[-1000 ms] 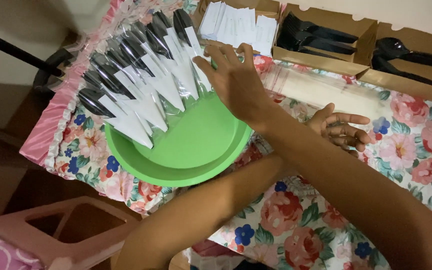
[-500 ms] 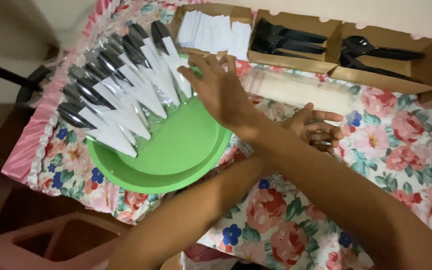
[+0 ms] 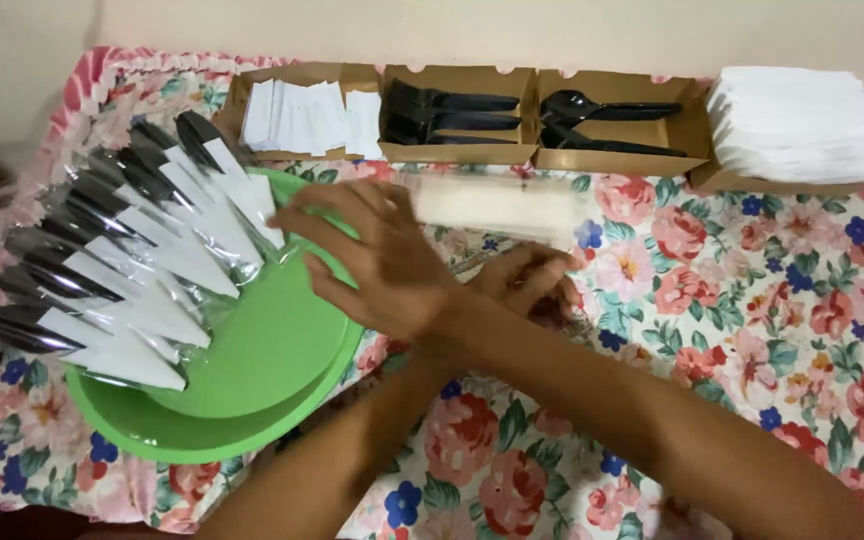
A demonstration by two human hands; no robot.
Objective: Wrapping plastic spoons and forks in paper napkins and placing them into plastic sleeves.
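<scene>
Floral cloth (image 3: 752, 300) covers our table, with cardboard trays (image 3: 607, 150) along its far edge. Near the left edge our right hand (image 3: 377, 265) hovers, fingers spread and grasping nothing, over the green bowl (image 3: 252, 370) holding wrapped cutlery packs (image 3: 122, 265). Our left hand (image 3: 527, 285), crossed beneath, curls loosely beside a clear sleeve (image 3: 497, 205); we cannot tell whether it grips anything.

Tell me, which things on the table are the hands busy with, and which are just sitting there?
In use:
- right hand, open over the green bowl
- wrapped cutlery packs fanned in the bowl
- left hand, beside the clear bag stack

Just lying about:
- box of white packets
- box of black forks
- box of black spoons
- napkin stack
</scene>
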